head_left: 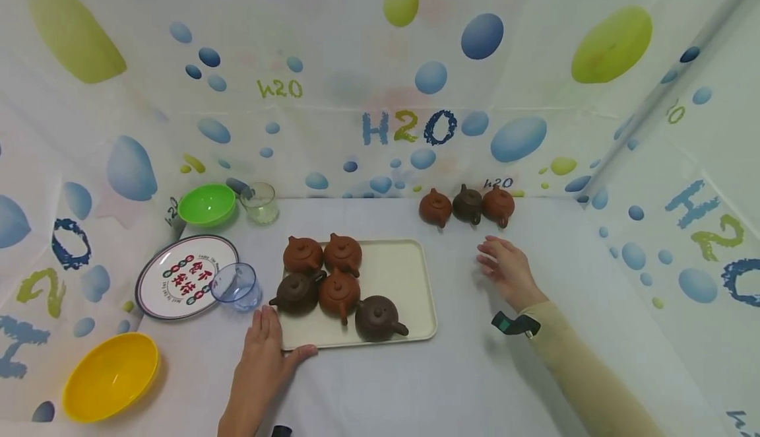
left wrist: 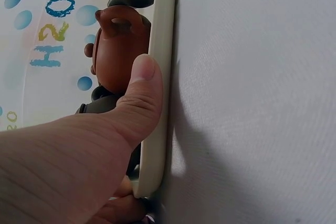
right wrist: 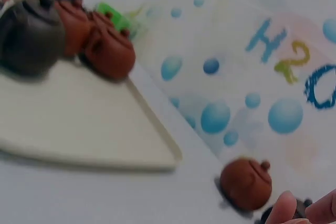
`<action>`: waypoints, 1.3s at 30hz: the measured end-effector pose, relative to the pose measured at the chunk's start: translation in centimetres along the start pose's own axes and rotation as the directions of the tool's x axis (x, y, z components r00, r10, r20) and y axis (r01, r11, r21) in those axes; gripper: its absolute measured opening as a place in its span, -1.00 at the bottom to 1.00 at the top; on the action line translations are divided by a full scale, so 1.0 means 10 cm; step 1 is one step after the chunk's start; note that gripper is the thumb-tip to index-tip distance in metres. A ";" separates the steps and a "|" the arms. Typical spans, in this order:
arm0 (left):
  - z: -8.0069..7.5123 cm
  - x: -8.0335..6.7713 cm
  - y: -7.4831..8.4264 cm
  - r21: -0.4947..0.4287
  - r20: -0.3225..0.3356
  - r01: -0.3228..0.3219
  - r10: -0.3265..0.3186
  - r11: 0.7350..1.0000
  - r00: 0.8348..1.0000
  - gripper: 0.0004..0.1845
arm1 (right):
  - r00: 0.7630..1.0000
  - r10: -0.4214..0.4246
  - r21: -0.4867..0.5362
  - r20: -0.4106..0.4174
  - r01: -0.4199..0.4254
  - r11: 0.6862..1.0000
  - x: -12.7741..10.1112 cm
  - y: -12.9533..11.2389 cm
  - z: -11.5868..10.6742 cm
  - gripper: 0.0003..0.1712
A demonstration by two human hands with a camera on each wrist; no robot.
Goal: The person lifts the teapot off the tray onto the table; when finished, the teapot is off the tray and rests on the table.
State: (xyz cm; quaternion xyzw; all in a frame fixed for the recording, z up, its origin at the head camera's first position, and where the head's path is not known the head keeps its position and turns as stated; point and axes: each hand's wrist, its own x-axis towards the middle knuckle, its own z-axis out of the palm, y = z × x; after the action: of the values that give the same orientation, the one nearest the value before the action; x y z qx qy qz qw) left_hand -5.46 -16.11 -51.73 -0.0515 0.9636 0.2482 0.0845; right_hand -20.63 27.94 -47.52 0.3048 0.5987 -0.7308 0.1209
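Observation:
A cream tray (head_left: 394, 268) carries several small clay teapots, reddish-brown ones such as this teapot (head_left: 340, 292) and dark brown ones such as this teapot (head_left: 377, 318). My left hand (head_left: 259, 361) rests at the tray's near left corner, its straight fingers along the left side. In the left wrist view the thumb (left wrist: 142, 95) lies against the tray's front rim. Over the table right of the tray, my right hand (head_left: 505, 272) hovers with loosely bent fingers and holds nothing. Beyond it stand a dark teapot (head_left: 468, 204) and two reddish-brown teapots (head_left: 435, 207) in a row.
Left of the tray are a blue-tinted glass (head_left: 242, 292), a white plate (head_left: 172, 292) with red lettering and a yellow bowl (head_left: 111, 377). A green bowl (head_left: 206, 204) and a clear glass (head_left: 259, 204) stand farther back. A patterned curtain (head_left: 332, 80) closes off the table's back.

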 end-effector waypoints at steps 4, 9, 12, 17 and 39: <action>-0.01 0.03 0.01 0.002 -0.002 -0.010 0.010 1.000 1.000 0.31 | 0.999 -0.013 -0.020 0.043 0.014 1.000 -0.14 0.06 0.12 -0.40; -0.04 0.05 0.03 0.006 0.011 -0.011 0.011 1.000 1.000 0.31 | 0.994 -0.011 -0.098 0.109 0.022 0.995 -0.25 0.29 0.24 -0.47; -0.05 0.06 0.05 0.009 0.015 -0.011 0.010 1.000 1.000 0.32 | 0.984 -0.007 -0.156 0.176 0.035 0.987 -0.31 0.45 0.30 -0.54; -0.06 0.07 0.07 0.005 0.027 -0.001 0.000 1.000 1.000 0.33 | 0.932 -0.030 -0.296 0.361 0.145 0.944 -0.43 0.68 0.37 -0.64; -0.05 0.01 0.02 -0.011 0.080 0.040 -0.039 0.999 0.996 0.34 | 0.754 -0.027 -0.464 0.656 0.431 0.774 -0.87 1.02 0.66 -0.63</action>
State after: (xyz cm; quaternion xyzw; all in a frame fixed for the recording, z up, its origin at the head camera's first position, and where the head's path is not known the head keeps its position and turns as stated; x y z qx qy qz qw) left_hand -5.67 -16.16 -51.18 -0.0610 0.9568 0.2542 0.1273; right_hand -10.24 17.48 -49.94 -0.0837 0.7558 -0.5750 0.3017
